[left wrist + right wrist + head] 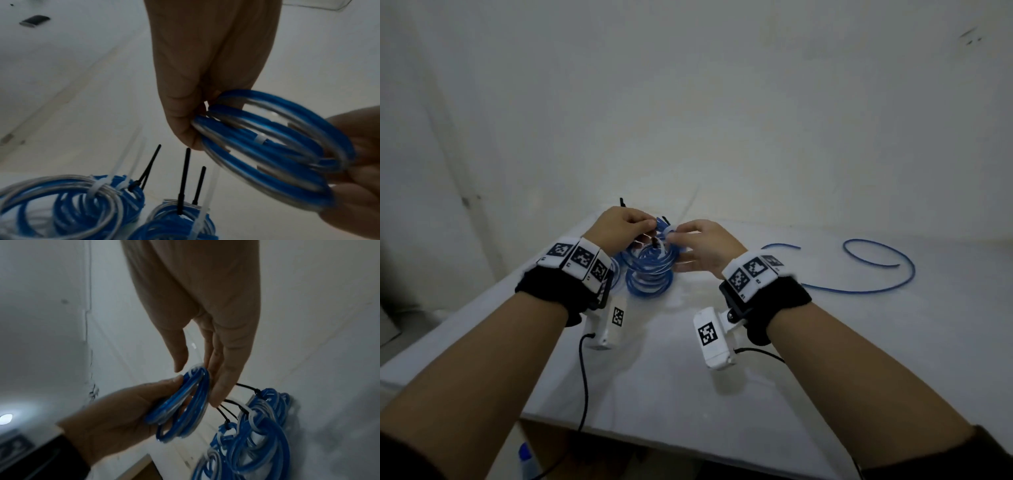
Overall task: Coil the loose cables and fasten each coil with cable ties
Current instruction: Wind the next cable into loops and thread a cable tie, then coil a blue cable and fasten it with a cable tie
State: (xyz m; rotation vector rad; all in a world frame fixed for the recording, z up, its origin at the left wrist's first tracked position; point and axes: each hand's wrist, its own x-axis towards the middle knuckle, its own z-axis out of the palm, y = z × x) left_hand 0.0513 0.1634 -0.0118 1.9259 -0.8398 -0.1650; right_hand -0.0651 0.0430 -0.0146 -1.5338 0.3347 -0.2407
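A small coil of blue cable (661, 229) is held up between both hands above the white table (688, 383). My left hand (645, 226) pinches its near side; in the left wrist view the fingers (185, 126) clamp the coil's loops (267, 146). My right hand (675, 234) takes the far side, with the thumb and the straight fingers (224, 378) on either side of the coil (185, 402). Under the hands lies a heap of tied coils (650, 274) with white and black cable tie tails (186, 178) sticking up. A loose blue cable (876, 270) snakes over the table at the right.
A white wall stands close behind the table. The front edge of the table (654, 442) runs near my forearms, with a blue-capped object (525, 455) below it at the left. Black leads hang from the wrist cameras (585, 377).
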